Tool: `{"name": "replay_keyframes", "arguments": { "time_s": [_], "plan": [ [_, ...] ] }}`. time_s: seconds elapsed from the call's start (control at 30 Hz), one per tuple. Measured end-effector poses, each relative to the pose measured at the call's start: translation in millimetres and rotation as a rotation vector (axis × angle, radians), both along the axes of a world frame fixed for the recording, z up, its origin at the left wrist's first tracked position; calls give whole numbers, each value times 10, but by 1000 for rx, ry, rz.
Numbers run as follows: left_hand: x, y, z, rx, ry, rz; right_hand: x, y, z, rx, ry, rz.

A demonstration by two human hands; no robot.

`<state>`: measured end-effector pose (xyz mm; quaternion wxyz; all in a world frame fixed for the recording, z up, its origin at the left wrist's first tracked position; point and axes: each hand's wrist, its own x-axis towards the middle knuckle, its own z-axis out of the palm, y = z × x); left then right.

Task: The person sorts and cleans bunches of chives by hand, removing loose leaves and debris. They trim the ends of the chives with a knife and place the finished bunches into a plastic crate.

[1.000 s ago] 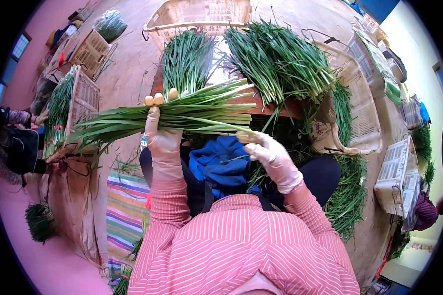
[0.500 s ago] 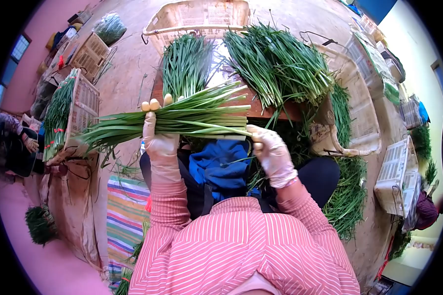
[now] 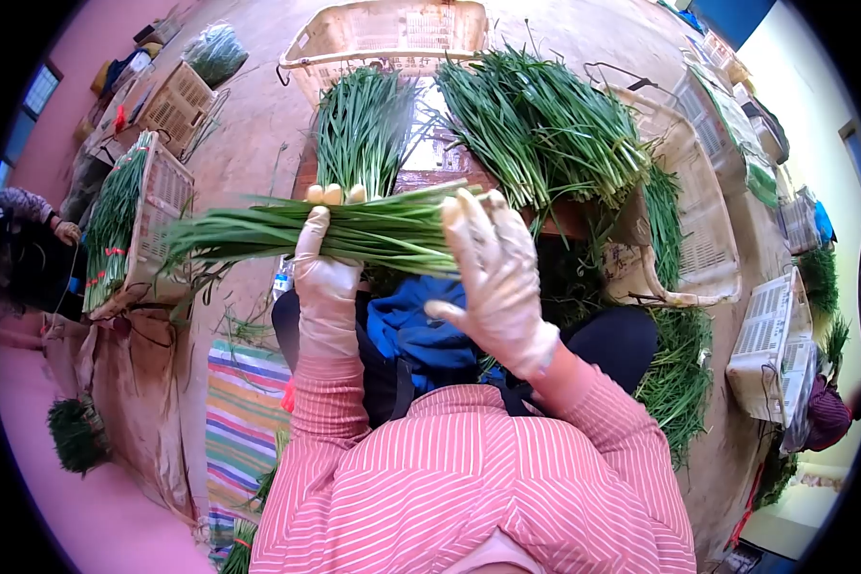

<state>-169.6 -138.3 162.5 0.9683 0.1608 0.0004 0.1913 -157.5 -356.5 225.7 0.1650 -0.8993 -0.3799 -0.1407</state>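
Note:
My gloved left hand [image 3: 325, 273] is closed round a bunch of garlic chives [image 3: 392, 234], which lies sideways in front of my body with its leaf tips to the left. At the bunch's right end, my gloved right hand [image 3: 496, 277] is held flat, fingers stretched and thumb apart, with its palm side against the stem ends. Those ends are largely hidden behind it. Beyond the bunch, a small pile of chives [image 3: 364, 124] and a larger pile of chives [image 3: 555, 124] lie on a low table [image 3: 440, 178]. A blue cloth [image 3: 421, 325] sits at my lap.
A plastic crate [image 3: 383, 48] stands behind the table, another crate [image 3: 708, 191] to its right. Loose chives [image 3: 679, 383] lie on the floor at right. A striped sheet [image 3: 244, 421] is at left. Tied bunches [image 3: 120, 230] fill a crate near another person's hand [image 3: 67, 232].
My right hand has gone from pinching at the stem ends to lying flat against them, fingers stretched. My left hand has shifted slightly right and up with the bunch.

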Motion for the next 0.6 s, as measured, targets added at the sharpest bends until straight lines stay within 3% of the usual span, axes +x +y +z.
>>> {"name": "replay_keyframes", "arguments": {
  "time_s": [0.1,0.23,0.27,0.37,0.43,0.47,0.5,0.53,0.57,0.6],
  "plan": [
    [-18,-74,70,-15,-2,-97,330,167,-356,6,-196,-94],
    [-1,-93,215,51,235,-50,513,277,-841,195,-144,-26],
    [35,-90,238,111,310,-52,486,302,-852,228,112,-57],
    [263,-172,444,327,403,-129,472,357,-1080,253,296,-107],
    [486,-168,601,413,441,-182,503,411,-1319,769,546,70],
    [643,-126,632,634,510,-289,521,392,-1274,768,550,67],
    [723,-128,712,855,576,-398,536,352,-1180,826,1067,48],
    [746,-164,820,1065,535,-341,570,309,-1133,854,1588,23],
    [870,-75,631,1178,495,-259,641,266,-1157,803,1752,-3],
    [980,-25,472,1290,455,-178,679,229,-1280,804,1758,-11]
  ]
}}
